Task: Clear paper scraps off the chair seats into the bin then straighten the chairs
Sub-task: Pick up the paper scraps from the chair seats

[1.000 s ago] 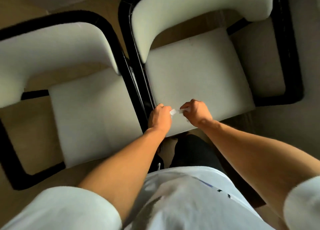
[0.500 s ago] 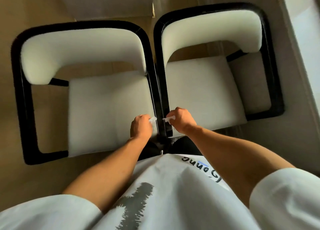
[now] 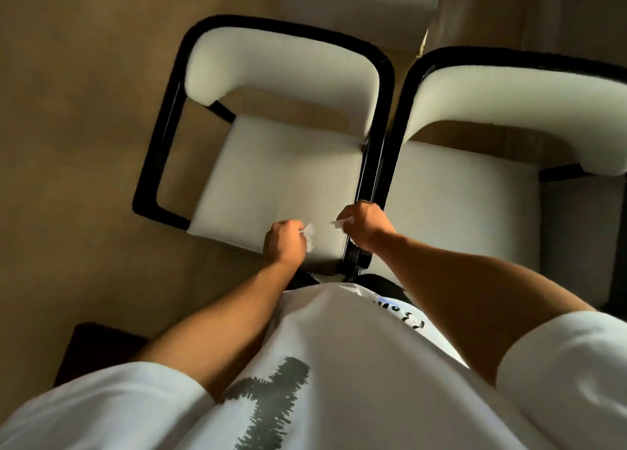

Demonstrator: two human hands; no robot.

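While the shirt (image 3: 339, 364) print stayed illegible, the left hand (image 3: 284, 242) and right hand (image 3: 364, 224) each pinched a paper scrap (image 3: 308, 230) above two touching chairs (image 3: 271, 164).

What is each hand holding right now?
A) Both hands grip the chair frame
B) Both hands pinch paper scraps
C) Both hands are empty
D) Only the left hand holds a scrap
B: the left hand pinches a white scrap, and the right hand pinches another scrap, above the left chair seat.
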